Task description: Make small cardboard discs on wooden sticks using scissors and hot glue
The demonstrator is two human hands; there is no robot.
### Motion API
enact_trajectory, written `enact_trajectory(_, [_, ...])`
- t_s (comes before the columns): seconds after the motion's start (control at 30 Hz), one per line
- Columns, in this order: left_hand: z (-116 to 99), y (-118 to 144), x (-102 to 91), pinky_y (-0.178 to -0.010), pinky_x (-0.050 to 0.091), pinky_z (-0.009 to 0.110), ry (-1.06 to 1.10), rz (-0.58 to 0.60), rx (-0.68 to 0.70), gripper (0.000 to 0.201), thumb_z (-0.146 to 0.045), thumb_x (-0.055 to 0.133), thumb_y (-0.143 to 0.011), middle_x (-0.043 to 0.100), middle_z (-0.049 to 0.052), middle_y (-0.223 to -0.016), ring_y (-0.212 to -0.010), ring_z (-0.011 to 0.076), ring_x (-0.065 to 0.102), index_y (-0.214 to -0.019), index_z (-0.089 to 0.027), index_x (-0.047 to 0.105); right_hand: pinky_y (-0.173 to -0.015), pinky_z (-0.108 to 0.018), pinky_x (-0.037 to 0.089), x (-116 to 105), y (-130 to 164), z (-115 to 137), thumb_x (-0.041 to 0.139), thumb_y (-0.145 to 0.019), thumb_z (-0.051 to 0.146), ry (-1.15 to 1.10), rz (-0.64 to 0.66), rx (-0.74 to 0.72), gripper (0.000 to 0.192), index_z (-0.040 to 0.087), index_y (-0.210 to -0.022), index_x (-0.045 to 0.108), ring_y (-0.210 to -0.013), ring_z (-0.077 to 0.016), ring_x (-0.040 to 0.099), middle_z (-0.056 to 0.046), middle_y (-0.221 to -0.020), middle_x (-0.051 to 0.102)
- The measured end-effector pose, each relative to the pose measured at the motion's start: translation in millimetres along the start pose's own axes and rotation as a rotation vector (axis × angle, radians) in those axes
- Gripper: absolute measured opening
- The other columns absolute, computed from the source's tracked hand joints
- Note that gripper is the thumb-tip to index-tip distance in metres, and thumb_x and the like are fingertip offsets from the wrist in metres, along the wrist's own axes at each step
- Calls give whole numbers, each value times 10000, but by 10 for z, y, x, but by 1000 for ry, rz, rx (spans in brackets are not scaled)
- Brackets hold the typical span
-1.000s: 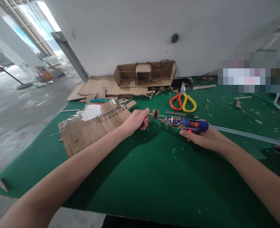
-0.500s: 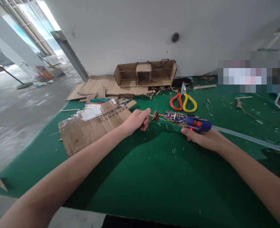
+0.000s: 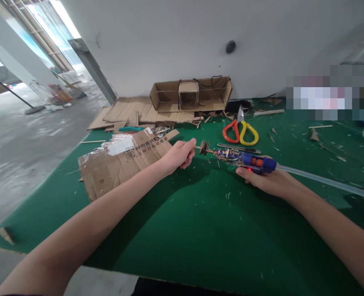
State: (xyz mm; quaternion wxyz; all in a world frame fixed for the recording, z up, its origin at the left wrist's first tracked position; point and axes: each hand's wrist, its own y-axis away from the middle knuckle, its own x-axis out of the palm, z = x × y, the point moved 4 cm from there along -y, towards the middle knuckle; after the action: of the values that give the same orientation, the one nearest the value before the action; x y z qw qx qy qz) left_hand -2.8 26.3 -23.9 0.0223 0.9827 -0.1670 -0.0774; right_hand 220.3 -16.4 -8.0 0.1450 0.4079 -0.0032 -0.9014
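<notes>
My left hand [image 3: 182, 154] pinches a thin wooden stick [image 3: 198, 147] between thumb and fingers. Small brown discs [image 3: 204, 147], seemingly cardboard, sit on that stick just past my fingertips. From the other side, my right hand [image 3: 262, 176] grips a blue glue gun [image 3: 249, 160] with a small red light showing. Its front is crusted with dried glue and scraps. The nozzle is at the discs; whether it touches them I cannot tell. A long translucent glue stick [image 3: 317, 177] runs out of the gun's back.
Behind the gun lie a craft knife [image 3: 239, 148] and red-and-yellow-handled scissors [image 3: 240, 129]. A cardboard box with compartments [image 3: 189, 96] stands against the wall. Printed cardboard [image 3: 107, 174] lies under my left forearm's far side, near a teal-handled tool [image 3: 130, 129]. Scraps litter the green table [image 3: 182, 230].
The discs have tilted and risen slightly against the nozzle, and the stick's far end no longer shows beside the gun. Both hands keep their grips. The whole view has shifted a little.
</notes>
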Motion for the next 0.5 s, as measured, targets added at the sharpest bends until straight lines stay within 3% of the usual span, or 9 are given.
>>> enact_trajectory(0.5, [-42, 21, 2, -364, 158, 220, 113, 91, 42, 520, -394, 323, -947, 255, -63, -381, -304, 40, 279, -473, -182, 321, -455, -299, 427, -7, 16, 40, 629, -707, 480, -16, 9, -18, 293, 233, -596, 519, -490, -178, 563, 4, -528, 571])
